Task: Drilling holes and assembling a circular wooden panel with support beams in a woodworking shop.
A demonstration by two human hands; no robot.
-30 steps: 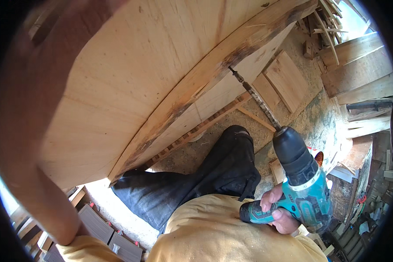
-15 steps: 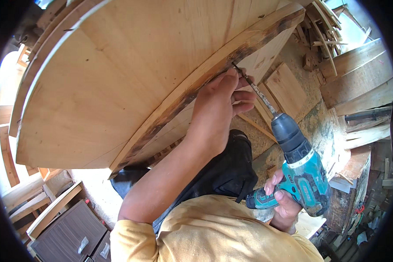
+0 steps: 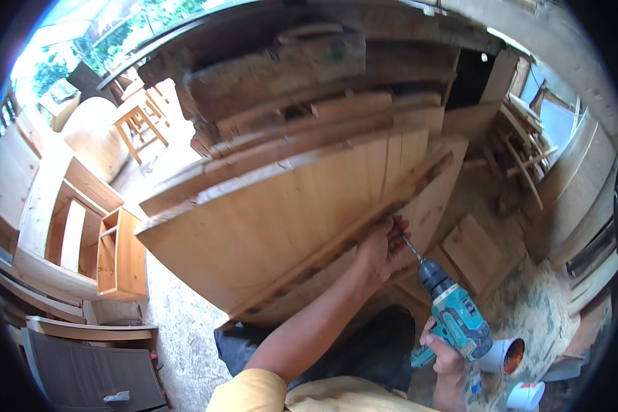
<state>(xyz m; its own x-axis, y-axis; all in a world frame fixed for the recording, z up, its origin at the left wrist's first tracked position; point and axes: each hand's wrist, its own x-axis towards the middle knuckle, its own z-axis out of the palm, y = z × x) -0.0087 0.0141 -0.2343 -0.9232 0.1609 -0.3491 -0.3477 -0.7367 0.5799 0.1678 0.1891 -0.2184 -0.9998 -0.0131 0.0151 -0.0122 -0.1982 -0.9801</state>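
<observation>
A teal and black cordless drill is in my right hand, whose fingers wrap round its handle. Its long bit points up and left at the fingers of my left hand. Those fingers are curled together against the dark, rough edge of a wooden strip; anything pinched in them is too small to make out. The strip runs slantwise across a wide, pale wooden panel that leans in front of me. Whether the bit's tip touches wood or fingers is hidden.
More boards are stacked behind the panel. An orange-brown wooden box frame stands left, with a dark brown panel lower down. Sawdust and a square board lie on the floor at right, near a white bucket.
My view has tilted up and back, showing more of the workshop, stacked boards and a stool. Both hands keep their places at the strip and on the drill.
</observation>
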